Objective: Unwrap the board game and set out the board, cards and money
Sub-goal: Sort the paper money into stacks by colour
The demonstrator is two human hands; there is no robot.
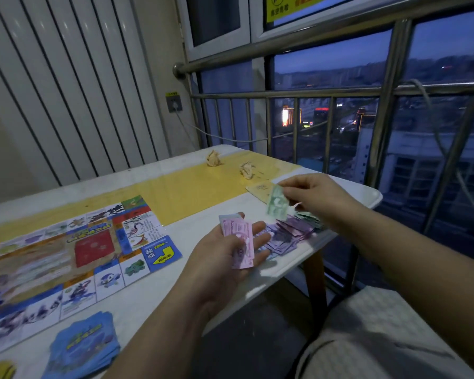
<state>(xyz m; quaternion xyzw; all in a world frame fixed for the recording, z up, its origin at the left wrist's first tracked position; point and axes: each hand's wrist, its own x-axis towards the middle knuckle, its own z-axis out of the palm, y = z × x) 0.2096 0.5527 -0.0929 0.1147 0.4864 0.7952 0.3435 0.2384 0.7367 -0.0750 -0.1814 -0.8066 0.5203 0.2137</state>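
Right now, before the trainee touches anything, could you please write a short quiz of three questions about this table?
1. True or false: the board lies unfolded on the table.
2. Which colour is the note that the right hand pinches? A pink, B green, C yellow.
3. How many crumpled paper balls lie on the far part of the table?

Key: 1 true; 2 B; 3 two.
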